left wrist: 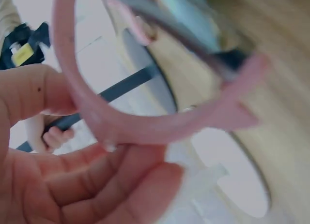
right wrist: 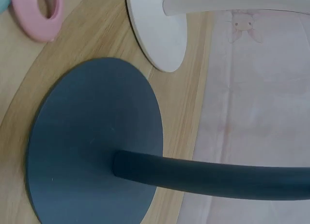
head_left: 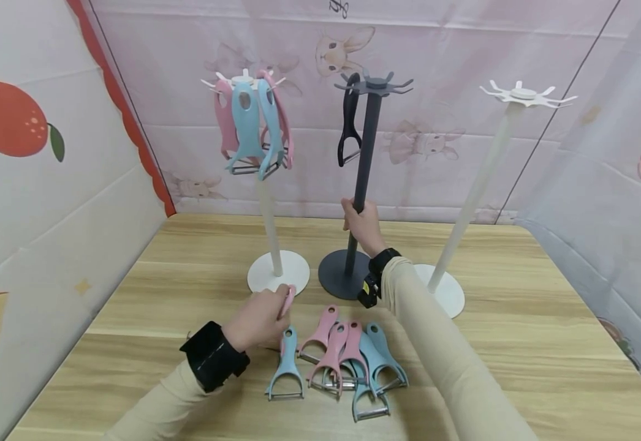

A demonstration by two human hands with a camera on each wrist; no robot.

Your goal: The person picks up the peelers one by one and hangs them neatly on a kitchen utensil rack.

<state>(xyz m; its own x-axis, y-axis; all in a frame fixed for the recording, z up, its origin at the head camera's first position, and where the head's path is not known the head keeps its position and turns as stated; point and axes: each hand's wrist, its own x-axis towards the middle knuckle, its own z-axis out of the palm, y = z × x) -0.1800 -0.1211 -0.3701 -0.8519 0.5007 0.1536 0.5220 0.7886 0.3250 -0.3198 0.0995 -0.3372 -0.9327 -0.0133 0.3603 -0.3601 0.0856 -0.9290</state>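
Note:
My left hand (head_left: 257, 315) pinches a pink peeler (left wrist: 140, 129) above the table's near middle; in the left wrist view its curved frame and blade lie close to the camera. My right hand (head_left: 364, 226) grips the pole of a dark grey stand (head_left: 369, 141), whose round base (right wrist: 92, 137) stands on the table. One black peeler (head_left: 349, 119) hangs from a hook on that stand. Below and right of my left hand lies a loose pile of pink peelers (head_left: 336, 352) and blue peelers (head_left: 378, 355). A single blue peeler (head_left: 287, 364) lies at the pile's left.
To the left, a white stand (head_left: 271, 233) carries several pink and blue peelers (head_left: 246, 119). At the right, another white stand (head_left: 472, 190) leans in view, its hooks bare. Wooden table (head_left: 177, 263); printed cloth (head_left: 442, 55) hangs behind.

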